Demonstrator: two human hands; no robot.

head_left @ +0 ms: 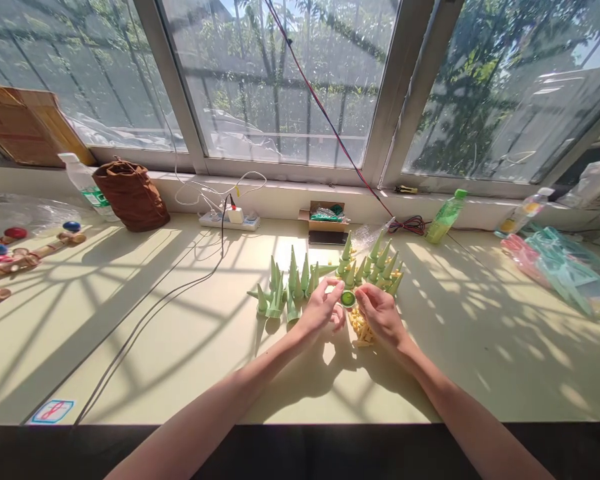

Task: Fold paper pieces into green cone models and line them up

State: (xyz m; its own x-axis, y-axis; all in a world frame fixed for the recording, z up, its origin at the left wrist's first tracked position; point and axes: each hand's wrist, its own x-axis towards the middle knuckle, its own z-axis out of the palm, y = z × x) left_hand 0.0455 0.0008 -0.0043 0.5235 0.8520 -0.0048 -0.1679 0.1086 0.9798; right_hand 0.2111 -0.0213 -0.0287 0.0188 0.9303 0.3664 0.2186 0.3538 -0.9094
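My left hand (324, 308) and my right hand (380, 313) meet over the middle of the table, both with fingers curled around a small round green piece (348, 298) held between them. Behind the hands stand several pale green cones (290, 288) on the left and another cluster of green cones (375, 267) on the right. A pile of small yellow pieces (359, 325) lies on the table under my right hand.
A cardboard box (325, 217) and a power strip (230, 219) sit by the window sill. A brown bag (130, 195), plastic bottles (444, 217) and wooden ball toys (25, 250) lie at the sides. Black cables (180, 287) cross the table; plastic bags (565, 270) lie right.
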